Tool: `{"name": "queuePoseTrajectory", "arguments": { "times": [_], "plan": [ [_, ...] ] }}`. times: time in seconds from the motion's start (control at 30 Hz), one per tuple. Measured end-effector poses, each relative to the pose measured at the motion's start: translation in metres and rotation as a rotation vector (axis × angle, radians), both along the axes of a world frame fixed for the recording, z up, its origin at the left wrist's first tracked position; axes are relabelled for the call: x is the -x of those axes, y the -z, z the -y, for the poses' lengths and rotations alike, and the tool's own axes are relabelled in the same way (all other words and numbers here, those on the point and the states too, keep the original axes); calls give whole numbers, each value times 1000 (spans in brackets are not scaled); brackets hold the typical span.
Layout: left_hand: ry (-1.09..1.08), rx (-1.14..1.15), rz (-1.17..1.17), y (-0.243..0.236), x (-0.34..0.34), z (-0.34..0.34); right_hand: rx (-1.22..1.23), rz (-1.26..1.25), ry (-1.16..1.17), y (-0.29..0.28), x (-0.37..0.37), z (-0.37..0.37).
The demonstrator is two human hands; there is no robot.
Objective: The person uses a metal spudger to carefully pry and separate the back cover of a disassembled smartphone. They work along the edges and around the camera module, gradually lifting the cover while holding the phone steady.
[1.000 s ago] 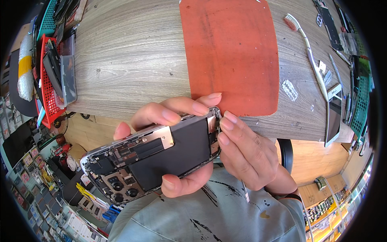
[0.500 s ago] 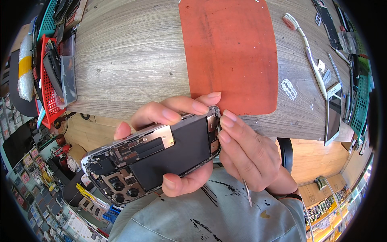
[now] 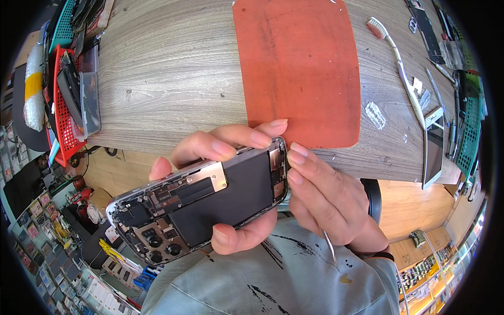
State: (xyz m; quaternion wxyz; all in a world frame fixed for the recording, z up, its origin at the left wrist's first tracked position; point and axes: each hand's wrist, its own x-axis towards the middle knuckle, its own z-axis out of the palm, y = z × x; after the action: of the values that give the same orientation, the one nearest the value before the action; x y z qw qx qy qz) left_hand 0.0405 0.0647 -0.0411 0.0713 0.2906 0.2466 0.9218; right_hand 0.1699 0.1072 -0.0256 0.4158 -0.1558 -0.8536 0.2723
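My left hand point(image 3: 202, 146) grips an opened smartphone point(image 3: 223, 194), fingers along its far edge and thumb on the near edge. The phone has no screen on it and lies tilted, its inside up: a black battery, a gold-coloured plate, and the camera modules at the lower left end. Right beside the phone's other end is my right hand point(image 3: 333, 205), its fingertips bent close together by the frame's edge; whether they touch it I cannot tell. A thin metal tool point(image 3: 329, 248) is tucked in this hand, its pointed end sticking out below; its other end is hidden.
Beyond my hands, an orange-red mat point(image 3: 299, 68) lies on the wooden table point(image 3: 168, 68). To the right are a toothbrush point(image 3: 401, 71), a razor blade point(image 3: 375, 115) and a white-framed phone point(image 3: 433, 149). A red basket point(image 3: 62, 113) and a clear plastic box point(image 3: 90, 105) stand on the left.
My right hand has shifted slightly right, away from the phone's end, and the metal tool's pointed end has swung a little to the right. The left hand and phone look still.
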Motion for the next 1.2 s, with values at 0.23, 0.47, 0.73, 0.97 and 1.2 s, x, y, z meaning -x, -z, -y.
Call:
{"name": "queuePoseTrajectory", "arguments": {
  "times": [0.23,0.47,0.73,0.97,1.2],
  "plan": [
    [1,-6,-6,0,1,-1,7,-13,-13,3,-1,-2],
    [14,1,-25,1,3,0,4,6,-79,4,-3,-7],
    [16,19,-38,1,4,2,8,25,-99,2,-4,-9],
    [6,1,-25,1,2,0,-11,34,-97,4,-5,-8],
    [0,-4,-23,1,3,-1,-5,41,-75,2,-5,-6]
  ]
}}
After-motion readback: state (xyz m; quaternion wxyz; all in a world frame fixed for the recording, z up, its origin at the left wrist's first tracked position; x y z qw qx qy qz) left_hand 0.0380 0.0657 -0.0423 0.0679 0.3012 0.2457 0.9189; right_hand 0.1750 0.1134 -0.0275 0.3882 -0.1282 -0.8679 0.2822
